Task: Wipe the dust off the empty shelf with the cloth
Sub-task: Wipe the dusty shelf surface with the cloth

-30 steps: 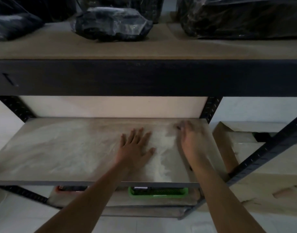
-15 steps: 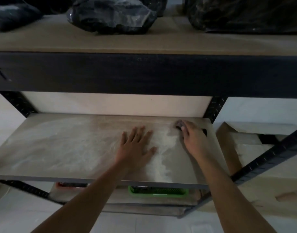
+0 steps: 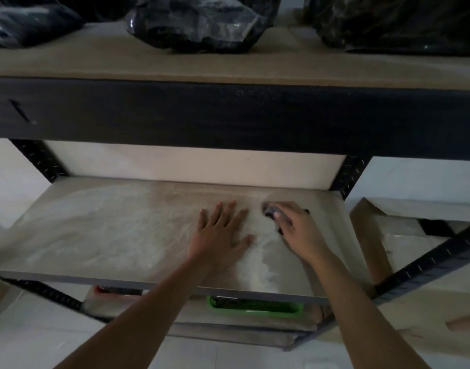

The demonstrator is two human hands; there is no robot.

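Note:
The empty shelf board [image 3: 108,235] is pale wood with whitish dust streaks, and a thick dust band runs toward its front edge right of centre. My left hand [image 3: 220,235] lies flat on the board, fingers spread. My right hand [image 3: 297,230] presses a small dark cloth [image 3: 270,210] onto the board near the back right; most of the cloth is hidden under the fingers.
A black steel beam [image 3: 228,115] crosses just above the opening, with black plastic bags [image 3: 194,22] on the upper shelf. Black perforated uprights [image 3: 348,174] stand at the corners. A green basket [image 3: 255,307] sits on the level below. Cardboard [image 3: 415,262] leans at the right.
My right hand has slid the cloth leftward along the back of the board, toward my left hand. The left hand has stayed flat in place. The view has shifted slightly.

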